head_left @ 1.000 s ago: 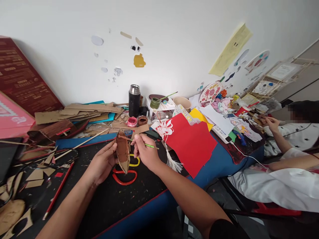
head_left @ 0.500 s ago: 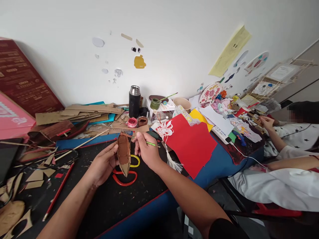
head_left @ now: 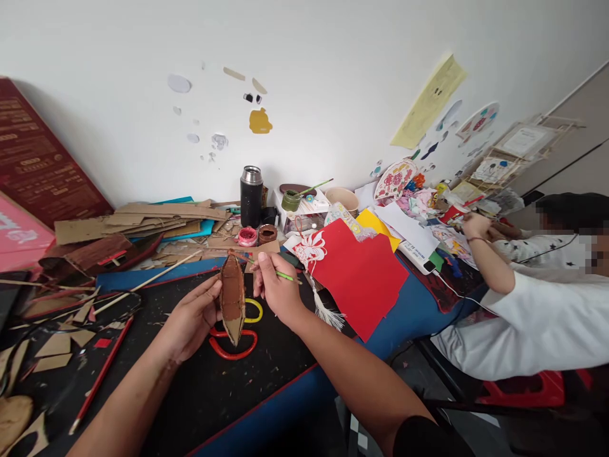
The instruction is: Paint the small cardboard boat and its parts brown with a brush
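A small cardboard boat (head_left: 233,295) stands tilted up in my left hand (head_left: 197,314), its fingers and thumb closed on the left side. Brown paint covers most of its inside, while the lower end is bare cardboard. My right hand (head_left: 278,285) is closed round a green-handled paintbrush (head_left: 285,276), whose tip lies at the boat's upper end. Whether the bristles touch it I cannot tell. Beneath the boat, scissors with a red and a yellow handle (head_left: 233,346) lie on the black mat. Behind are an open jar of brown paint (head_left: 268,235) and a jar of pink-red paint (head_left: 247,237).
Cardboard strips (head_left: 143,219) and a brown model boat (head_left: 95,257) lie at the left, near a red pencil (head_left: 102,374). A black flask (head_left: 251,197) stands by the wall. Red paper (head_left: 356,273) covers the mat's right side. Two people sit further right.
The view has shifted slightly, so most things sit a little further left. Both my hands keep their hold on the boat and brush. At the right, a person's arm has lifted.
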`<state>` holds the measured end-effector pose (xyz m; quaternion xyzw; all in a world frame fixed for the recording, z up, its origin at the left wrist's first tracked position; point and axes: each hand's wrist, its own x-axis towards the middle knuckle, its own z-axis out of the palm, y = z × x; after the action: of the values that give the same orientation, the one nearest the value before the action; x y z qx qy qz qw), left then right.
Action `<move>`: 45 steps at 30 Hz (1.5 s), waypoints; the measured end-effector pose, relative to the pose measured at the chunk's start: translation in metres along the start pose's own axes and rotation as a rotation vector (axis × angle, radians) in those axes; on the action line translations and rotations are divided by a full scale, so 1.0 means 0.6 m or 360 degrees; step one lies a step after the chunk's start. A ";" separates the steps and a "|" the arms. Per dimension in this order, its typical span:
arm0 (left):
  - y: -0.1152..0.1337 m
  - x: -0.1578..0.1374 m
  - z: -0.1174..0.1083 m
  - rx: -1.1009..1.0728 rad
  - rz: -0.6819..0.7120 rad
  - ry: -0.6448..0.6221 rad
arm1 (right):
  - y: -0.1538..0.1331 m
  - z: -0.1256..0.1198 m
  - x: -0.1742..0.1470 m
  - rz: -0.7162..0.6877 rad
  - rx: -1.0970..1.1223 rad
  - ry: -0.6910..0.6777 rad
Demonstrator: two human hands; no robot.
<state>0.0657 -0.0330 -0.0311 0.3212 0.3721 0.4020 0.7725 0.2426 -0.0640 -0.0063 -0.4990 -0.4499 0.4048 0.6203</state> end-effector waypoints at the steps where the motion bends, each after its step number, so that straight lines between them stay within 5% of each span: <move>1: 0.000 0.000 -0.001 -0.0002 0.0002 0.0002 | 0.000 0.000 -0.002 0.0005 -0.0001 -0.0007; 45: 0.000 0.008 -0.005 0.0034 0.0073 0.0096 | 0.007 -0.012 -0.027 0.0131 -0.0054 -0.0037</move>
<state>0.0650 -0.0284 -0.0340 0.3257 0.3919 0.4252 0.7480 0.2451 -0.0805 -0.0138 -0.5228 -0.4431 0.4280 0.5892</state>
